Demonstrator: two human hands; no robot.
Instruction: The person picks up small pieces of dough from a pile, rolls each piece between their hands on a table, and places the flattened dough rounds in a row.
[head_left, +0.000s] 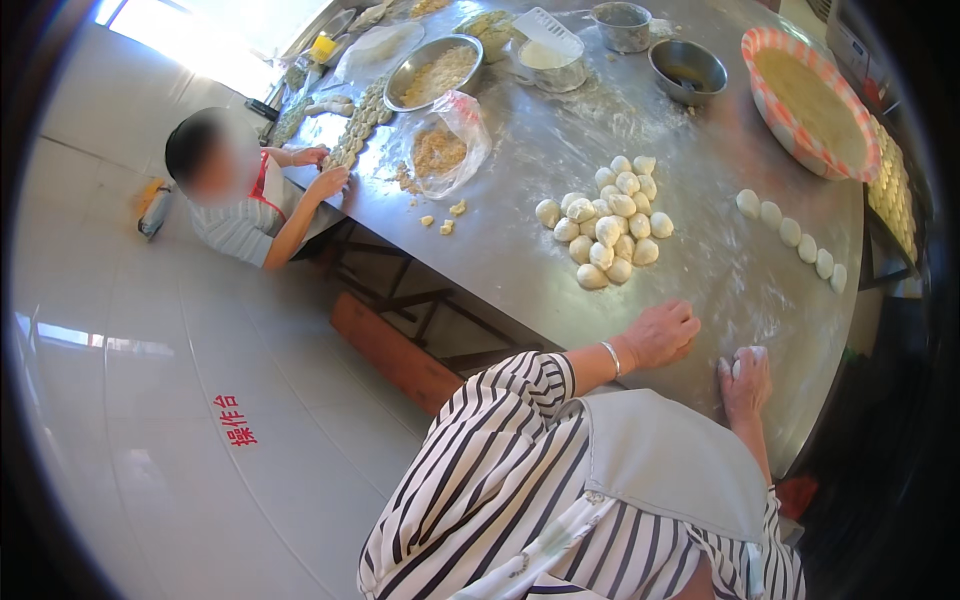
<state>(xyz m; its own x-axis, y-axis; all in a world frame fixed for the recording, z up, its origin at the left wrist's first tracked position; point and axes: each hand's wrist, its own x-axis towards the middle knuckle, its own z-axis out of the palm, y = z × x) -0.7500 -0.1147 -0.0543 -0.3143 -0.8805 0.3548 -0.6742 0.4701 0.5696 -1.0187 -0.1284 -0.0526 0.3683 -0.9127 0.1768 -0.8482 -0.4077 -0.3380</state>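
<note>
My left hand (664, 334), with a silver bracelet at the wrist, is over the metal table's near edge. Its fingers are curled down, and what is under them is hidden. To its right, my right hand (746, 381) rests on the table with floury fingers around a small white dough piece (736, 368), mostly covered. A heap of round dough balls (609, 225) lies beyond my left hand. At the right, several flattened dough rounds (790, 232) form a slanting row.
The metal table (517, 255) also bears a red-and-white basin (754, 97) of filling, a metal bowl (687, 91), a flour pot (556, 75) with a slotted scraper, and an open plastic bag (472, 146) of crumbly filling. A co-worker (232, 195) handles dough at the left edge. A tray of pieces (892, 199) stands far right.
</note>
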